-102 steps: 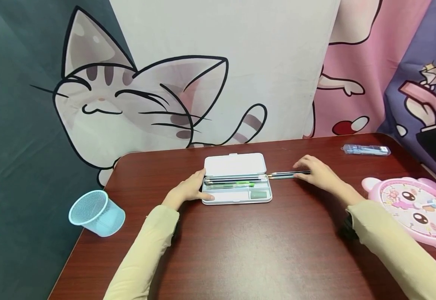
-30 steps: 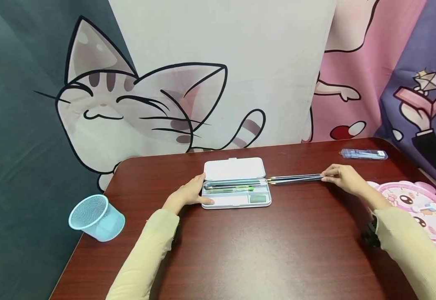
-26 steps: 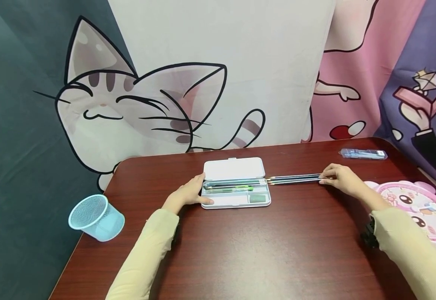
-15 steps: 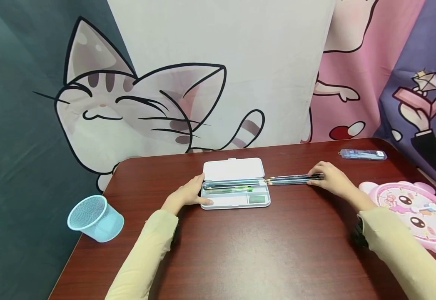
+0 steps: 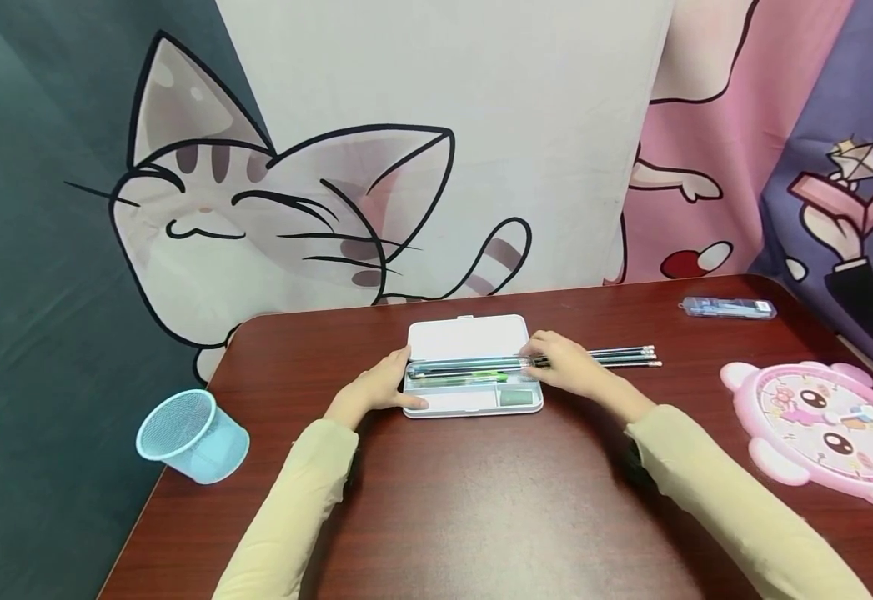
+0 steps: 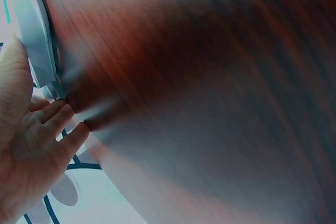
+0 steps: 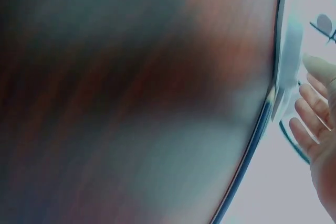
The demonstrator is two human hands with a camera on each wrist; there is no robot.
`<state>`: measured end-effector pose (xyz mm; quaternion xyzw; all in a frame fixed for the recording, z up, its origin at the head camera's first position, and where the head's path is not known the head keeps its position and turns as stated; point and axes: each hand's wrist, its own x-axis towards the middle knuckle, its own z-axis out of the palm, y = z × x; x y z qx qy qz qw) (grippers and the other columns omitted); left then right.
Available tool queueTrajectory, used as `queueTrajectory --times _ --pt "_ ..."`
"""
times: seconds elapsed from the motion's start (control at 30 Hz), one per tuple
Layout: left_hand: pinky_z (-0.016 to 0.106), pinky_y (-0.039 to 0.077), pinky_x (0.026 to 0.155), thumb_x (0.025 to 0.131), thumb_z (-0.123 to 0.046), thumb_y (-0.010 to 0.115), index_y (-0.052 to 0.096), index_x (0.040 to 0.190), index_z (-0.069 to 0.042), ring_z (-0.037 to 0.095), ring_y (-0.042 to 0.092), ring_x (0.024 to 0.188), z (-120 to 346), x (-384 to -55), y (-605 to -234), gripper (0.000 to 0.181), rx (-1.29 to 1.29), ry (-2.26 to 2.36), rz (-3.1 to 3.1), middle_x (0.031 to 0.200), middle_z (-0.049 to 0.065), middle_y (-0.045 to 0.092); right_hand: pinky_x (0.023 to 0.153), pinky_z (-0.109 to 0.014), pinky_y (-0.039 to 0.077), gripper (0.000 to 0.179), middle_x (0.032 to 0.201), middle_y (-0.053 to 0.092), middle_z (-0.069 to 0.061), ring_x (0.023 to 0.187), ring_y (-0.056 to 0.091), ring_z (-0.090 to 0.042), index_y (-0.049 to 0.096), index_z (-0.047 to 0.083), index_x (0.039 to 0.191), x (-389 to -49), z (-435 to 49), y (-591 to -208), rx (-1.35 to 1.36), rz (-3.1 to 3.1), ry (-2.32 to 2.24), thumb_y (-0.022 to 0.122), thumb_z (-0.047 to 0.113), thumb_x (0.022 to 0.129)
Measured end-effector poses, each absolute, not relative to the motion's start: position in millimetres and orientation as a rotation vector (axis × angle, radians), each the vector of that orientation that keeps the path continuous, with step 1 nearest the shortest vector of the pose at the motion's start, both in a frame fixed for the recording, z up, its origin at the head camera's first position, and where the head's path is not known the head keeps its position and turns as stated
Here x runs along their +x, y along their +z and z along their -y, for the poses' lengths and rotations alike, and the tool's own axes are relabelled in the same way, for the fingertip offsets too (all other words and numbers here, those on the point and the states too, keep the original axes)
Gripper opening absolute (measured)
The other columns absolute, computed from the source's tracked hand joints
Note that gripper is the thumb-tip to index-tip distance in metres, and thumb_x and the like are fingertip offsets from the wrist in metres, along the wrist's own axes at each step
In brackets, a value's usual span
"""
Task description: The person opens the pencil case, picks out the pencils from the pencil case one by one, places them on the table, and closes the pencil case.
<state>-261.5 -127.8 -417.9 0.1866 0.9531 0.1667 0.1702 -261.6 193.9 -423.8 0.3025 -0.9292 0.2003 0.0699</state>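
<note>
My left hand (image 5: 376, 383) grips the left end of a white pencil case (image 5: 474, 408), thumb at the front and fingers behind. The lid lies back. Inside are several pencils (image 5: 466, 364), a green pen (image 5: 474, 378) and a grey-green block (image 5: 516, 397). My right hand (image 5: 565, 364) is at the right end of the case, its fingers parted over where the loose pencils (image 5: 624, 354) meet it. Their tips are hidden under the hand. In the right wrist view a blue pencil (image 7: 244, 163) runs out from the case (image 7: 289, 40).
A light blue mesh cup (image 5: 196, 437) leans at the left table edge. At the right lies a pink animal-shaped clock (image 5: 830, 425); behind it is a narrow clear-blue case (image 5: 729, 308). Printed cloth hangs behind the brown table (image 5: 496, 500).
My right hand has moved left along the loose pencils, from their far ends to the case's right end, leaving them lying in a row. My left hand has stayed on the case.
</note>
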Motion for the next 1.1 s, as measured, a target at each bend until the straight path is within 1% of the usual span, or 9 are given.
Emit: queueTrajectory --times 0.13,0.27,0.37,0.47,0.57,0.7,0.8,0.97,1.1 --pt "0.051 0.029 0.106 0.074 -0.048 0.071 0.01 0.145 0.002 0.029 0.024 0.138 127 -262 -418 0.106 0.547 0.464 -2.714 0.15 0.018 0.021 0.077 -0.038 0.047 0.024 0.096 0.061 -0.007 0.089 0.056 -0.02 0.067 0.006 0.098 -262 -178 -424 0.937 2.808 0.532 0.072 0.016 0.077" --pt "0.05 0.029 0.106 0.074 -0.047 0.071 0.01 0.145 0.002 0.029 0.023 0.138 126 -262 -417 0.105 0.57 0.461 -2.715 0.15 0.019 0.021 0.071 -0.035 0.048 0.02 0.091 0.06 -0.006 0.083 0.056 -0.018 0.069 0.005 0.096 -262 -172 -425 0.958 2.759 0.462 0.071 0.01 0.076" --pt "0.05 0.028 0.106 0.075 -0.047 0.07 0.01 0.145 0.003 0.03 0.023 0.138 127 -263 -417 0.105 0.579 0.457 -2.713 0.15 0.019 0.02 0.066 -0.032 0.048 0.017 0.087 0.059 -0.005 0.078 0.056 -0.017 0.07 0.005 0.093 -262 -171 -426 1.009 2.674 0.385 0.071 0.011 0.076" --pt "0.05 0.028 0.107 0.074 -0.048 0.07 0.01 0.145 0.003 0.029 0.022 0.139 127 -264 -417 0.106 0.567 0.452 -2.712 0.15 0.019 0.02 0.066 -0.03 0.048 0.015 0.085 0.058 -0.005 0.077 0.056 -0.017 0.07 0.005 0.091 -263 -171 -427 1.053 2.594 0.297 0.071 0.01 0.076" --pt "0.049 0.027 0.108 0.074 -0.048 0.07 0.009 0.145 0.003 0.029 0.022 0.139 128 -265 -416 0.106 0.563 0.455 -2.709 0.151 0.018 0.019 0.068 -0.031 0.05 0.014 0.086 0.06 -0.007 0.079 0.058 -0.019 0.07 0.004 0.092 -263 -171 -425 1.062 2.586 0.267 0.069 0.007 0.078" --pt "0.048 0.026 0.108 0.075 -0.047 0.07 0.009 0.145 0.003 0.029 0.021 0.139 127 -266 -414 0.106 0.571 0.451 -2.704 0.151 0.019 0.018 0.071 -0.035 0.051 0.015 0.089 0.063 -0.007 0.083 0.061 -0.02 0.071 0.004 0.095 -264 -176 -417 1.018 2.691 0.378 0.066 0.004 0.08" --pt "0.048 0.026 0.108 0.075 -0.048 0.07 0.008 0.145 0.003 0.029 0.021 0.139 126 -266 -414 0.106 0.57 0.444 -2.702 0.151 0.019 0.018 0.071 -0.036 0.051 0.014 0.088 0.066 -0.008 0.081 0.063 -0.02 0.071 0.003 0.092 -267 -183 -411 1.005 2.718 0.546 0.066 0.001 0.079" --pt "0.048 0.026 0.108 0.075 -0.047 0.07 0.009 0.145 0.003 0.029 0.021 0.139 126 -265 -414 0.106 0.566 0.45 -2.704 0.151 0.019 0.018 0.064 -0.031 0.049 0.012 0.077 0.068 -0.008 0.07 0.062 -0.019 0.073 0.0 0.084 -273 -205 -405 1.058 2.651 0.78 0.07 -0.003 0.073" --pt "0.048 0.026 0.109 0.075 -0.048 0.07 0.009 0.145 0.003 0.03 0.021 0.139 127 -262 -416 0.106 0.556 0.457 -2.697 0.151 0.019 0.018 0.063 -0.027 0.049 0.011 0.074 0.069 -0.005 0.068 0.062 -0.016 0.074 0.001 0.082 -273 -227 -406 1.059 2.654 0.822 0.072 -0.002 0.072"
